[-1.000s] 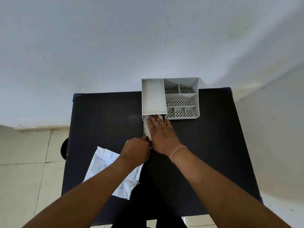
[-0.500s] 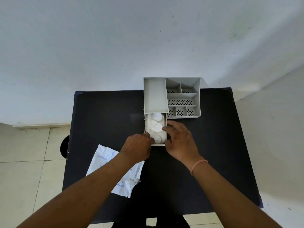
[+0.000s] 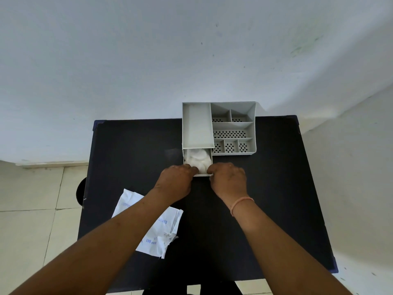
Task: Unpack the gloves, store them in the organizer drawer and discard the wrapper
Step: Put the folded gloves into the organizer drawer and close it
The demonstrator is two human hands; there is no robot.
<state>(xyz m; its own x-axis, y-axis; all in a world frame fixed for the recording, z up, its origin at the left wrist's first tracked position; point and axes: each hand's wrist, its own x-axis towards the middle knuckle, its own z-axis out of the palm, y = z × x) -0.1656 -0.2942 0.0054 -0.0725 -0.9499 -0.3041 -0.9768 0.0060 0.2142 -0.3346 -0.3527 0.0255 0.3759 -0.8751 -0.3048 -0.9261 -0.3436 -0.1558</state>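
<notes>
Mid-frame I see my left hand (image 3: 177, 181) and right hand (image 3: 228, 179) curled around the front corners of the pulled-out drawer (image 3: 198, 161), gloves (image 3: 196, 159) heaped inside just above my fingers. The wrapper (image 3: 158, 229) lies lower left, under my left forearm.
</notes>
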